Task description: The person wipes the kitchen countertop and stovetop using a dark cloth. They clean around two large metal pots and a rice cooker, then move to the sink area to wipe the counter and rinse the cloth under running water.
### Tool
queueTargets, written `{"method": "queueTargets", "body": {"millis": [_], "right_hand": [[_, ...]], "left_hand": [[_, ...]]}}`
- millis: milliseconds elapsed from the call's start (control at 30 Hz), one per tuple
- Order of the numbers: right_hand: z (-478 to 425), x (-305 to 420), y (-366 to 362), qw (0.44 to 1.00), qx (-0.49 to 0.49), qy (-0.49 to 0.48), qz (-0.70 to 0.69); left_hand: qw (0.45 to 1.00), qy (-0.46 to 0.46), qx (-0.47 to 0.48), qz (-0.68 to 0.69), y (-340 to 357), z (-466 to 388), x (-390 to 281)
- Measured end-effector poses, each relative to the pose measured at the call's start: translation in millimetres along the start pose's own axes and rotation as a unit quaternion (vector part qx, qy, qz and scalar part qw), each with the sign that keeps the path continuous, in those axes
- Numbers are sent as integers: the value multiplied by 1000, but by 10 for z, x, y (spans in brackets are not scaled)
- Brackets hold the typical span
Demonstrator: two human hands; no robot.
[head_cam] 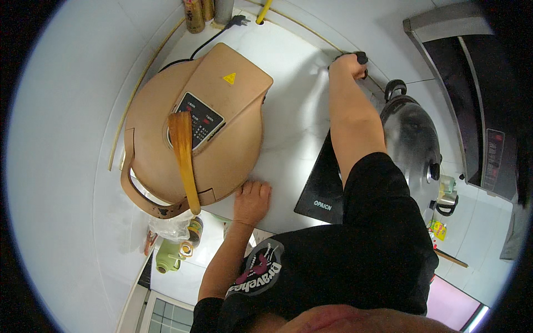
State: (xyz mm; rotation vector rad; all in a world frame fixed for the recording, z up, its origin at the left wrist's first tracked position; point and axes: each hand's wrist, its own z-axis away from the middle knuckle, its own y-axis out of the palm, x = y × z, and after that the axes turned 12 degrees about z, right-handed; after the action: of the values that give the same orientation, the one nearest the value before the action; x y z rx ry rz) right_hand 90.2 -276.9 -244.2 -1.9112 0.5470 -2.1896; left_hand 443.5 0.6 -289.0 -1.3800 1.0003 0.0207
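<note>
My left hand (pixel 252 202) rests knuckles-up on the white marbled countertop (pixel 283 120), fingers together and curled under. It is beside the front rim of a round tan electric baking pan (pixel 233 125), its lid down. A wooden spatula (pixel 182 158) lies across that lid, over the control panel (pixel 204 120), its handle end past the front rim. Far off by the back wall, my right hand (pixel 352 68) is closed around a black object (pixel 361 57), mostly hidden by the fingers. Under my right arm is the black glass panel of a cooktop (pixel 320 187).
A large lidded steel pot (pixel 410 137) stands right of my right arm, below a range hood (pixel 470 104). Behind the baking pan lie a black power plug (pixel 239 21) and several cans (pixel 194 16). A green thermos jug (pixel 166 256) and clear plastic bag (pixel 170 228) are at lower left.
</note>
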Motion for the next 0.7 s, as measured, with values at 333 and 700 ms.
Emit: {"method": "queueTargets", "body": {"millis": [333,700], "right_hand": [[308,-135,-78,956,148,-224,118],[151,-395,141,992,107,-50,-35]], "left_hand": [[999,0,27,-31,-12,-9,-35],[1000,-3,-6,-30,13,-16,-31]]}}
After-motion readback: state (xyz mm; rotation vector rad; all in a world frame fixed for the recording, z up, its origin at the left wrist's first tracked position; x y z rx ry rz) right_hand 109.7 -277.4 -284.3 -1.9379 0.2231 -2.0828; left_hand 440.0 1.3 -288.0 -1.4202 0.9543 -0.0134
